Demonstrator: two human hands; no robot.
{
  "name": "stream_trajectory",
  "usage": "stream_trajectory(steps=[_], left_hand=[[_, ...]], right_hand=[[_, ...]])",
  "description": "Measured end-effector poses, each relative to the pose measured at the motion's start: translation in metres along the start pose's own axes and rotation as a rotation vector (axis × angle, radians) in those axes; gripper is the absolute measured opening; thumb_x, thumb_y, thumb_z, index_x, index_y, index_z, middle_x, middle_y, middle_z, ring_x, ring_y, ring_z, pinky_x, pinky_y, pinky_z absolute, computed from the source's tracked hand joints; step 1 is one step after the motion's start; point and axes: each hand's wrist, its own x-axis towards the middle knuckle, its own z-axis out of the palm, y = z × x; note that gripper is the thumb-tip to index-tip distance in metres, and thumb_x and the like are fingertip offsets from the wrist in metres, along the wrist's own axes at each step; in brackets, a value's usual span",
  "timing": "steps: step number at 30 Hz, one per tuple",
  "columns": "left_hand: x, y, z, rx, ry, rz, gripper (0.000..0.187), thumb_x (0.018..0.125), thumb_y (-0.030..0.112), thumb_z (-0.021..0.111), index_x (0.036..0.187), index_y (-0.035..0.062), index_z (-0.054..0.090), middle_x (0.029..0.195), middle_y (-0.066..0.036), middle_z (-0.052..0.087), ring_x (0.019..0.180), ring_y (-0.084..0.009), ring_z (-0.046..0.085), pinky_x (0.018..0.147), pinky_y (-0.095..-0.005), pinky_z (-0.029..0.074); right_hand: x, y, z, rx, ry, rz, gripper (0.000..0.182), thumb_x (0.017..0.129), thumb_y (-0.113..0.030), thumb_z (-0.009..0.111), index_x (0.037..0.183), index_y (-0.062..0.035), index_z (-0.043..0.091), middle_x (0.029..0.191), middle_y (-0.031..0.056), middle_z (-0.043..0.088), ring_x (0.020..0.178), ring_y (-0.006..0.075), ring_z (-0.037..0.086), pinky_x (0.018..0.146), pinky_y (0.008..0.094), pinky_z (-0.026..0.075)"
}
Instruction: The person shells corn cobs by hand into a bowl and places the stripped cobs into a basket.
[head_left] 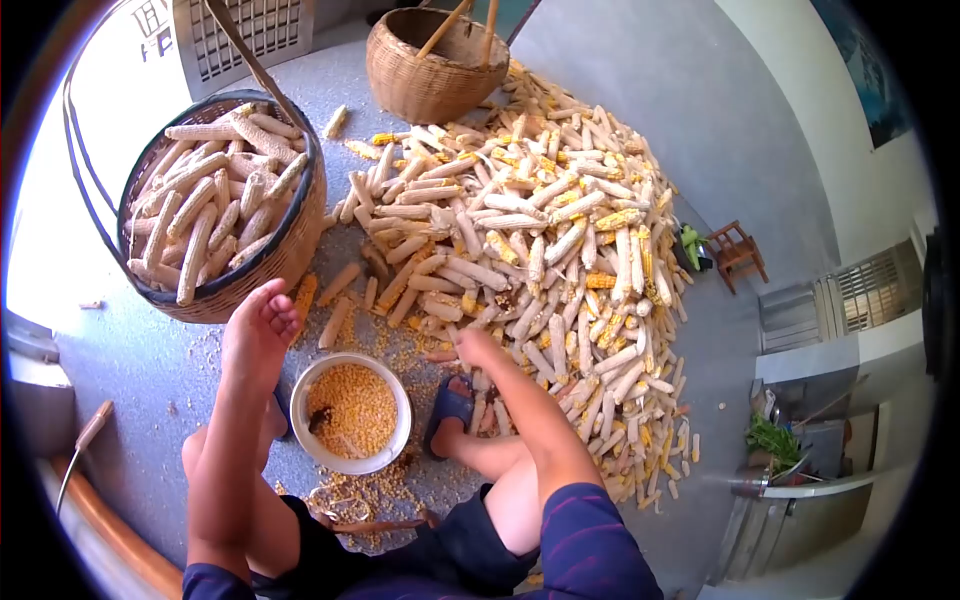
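My left hand point(262, 322) is raised beside the woven basket point(285, 270) of bare corn cobs point(195, 225). Its fingers are loosely curled, and I see nothing held in them. My right hand point(480, 347) is low at the near edge of the heap of corn cobs point(545, 260), where bare cobs mix with some still carrying yellow kernels. A reddish cob point(440, 356) lies at its fingertips; the back of the hand hides the fingers, so a grip cannot be made out. Between my feet stands a pale basin point(405, 420) of yellow corn kernels point(355, 410).
Behind the heap stands a round wicker basket point(430, 85) with wooden poles. Loose kernels point(375, 495) litter the floor around the basin. My sandalled foot point(452, 410) is right of it. A small wooden stool point(737, 255) stands farther right, and a wooden-handled tool point(95, 425) is at left.
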Motion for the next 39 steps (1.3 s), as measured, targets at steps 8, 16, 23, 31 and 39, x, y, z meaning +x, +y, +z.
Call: stream_trajectory(steps=[8,16,23,31,39], left_hand=[[-0.018,-0.002,0.001,0.047,0.043,-0.041,0.021,0.097,0.020,0.048,0.100,0.0030,0.060,0.074,-0.005,0.060,0.069,-0.0169,0.059,0.066,-0.0304,0.050],[-0.020,-0.008,0.010,0.073,0.015,-0.076,0.017,0.096,0.015,0.048,0.100,0.0025,0.059,0.072,-0.005,0.060,0.067,-0.0171,0.060,0.067,-0.0296,0.051],[-0.024,-0.050,0.023,0.499,0.143,0.091,0.028,0.099,0.023,0.048,0.119,0.0031,0.052,0.080,-0.003,0.055,0.067,-0.0128,0.055,0.059,-0.0250,0.046],[-0.040,-0.071,0.035,0.744,-0.241,0.245,0.032,0.098,0.033,0.050,0.104,0.0022,0.059,0.078,-0.001,0.056,0.067,-0.0087,0.053,0.058,-0.0251,0.044],[-0.041,-0.063,0.027,1.105,-0.267,0.253,0.035,0.087,0.029,0.050,0.087,-0.0038,0.063,0.066,-0.013,0.065,0.063,-0.0220,0.064,0.063,-0.0344,0.050]], right_hand=[[0.075,0.015,0.056,-0.051,0.531,0.068,0.038,0.082,-0.008,0.056,0.120,-0.0057,0.053,0.129,0.0164,0.050,0.100,0.0395,0.060,0.085,0.0449,0.050],[0.081,0.007,0.052,0.659,-0.010,0.392,0.035,0.089,-0.014,0.057,0.122,-0.0064,0.054,0.104,0.0145,0.061,0.089,0.0269,0.066,0.073,0.0391,0.054],[-0.041,-0.099,-0.053,1.542,-0.647,-0.161,0.045,0.100,-0.026,0.024,0.128,0.0013,0.046,0.084,0.0049,0.058,0.064,0.0116,0.047,0.057,0.0242,0.043],[-0.163,-0.175,-0.061,1.353,-0.203,-0.280,0.043,0.102,-0.042,0.033,0.108,-0.0055,0.056,0.074,0.0034,0.058,0.060,0.0121,0.055,0.056,0.0264,0.047],[-0.144,-0.185,-0.020,0.852,0.262,-0.550,0.042,0.101,-0.039,0.040,0.101,-0.0001,0.056,0.071,0.0192,0.057,0.067,0.0368,0.059,0.061,0.0411,0.043]])
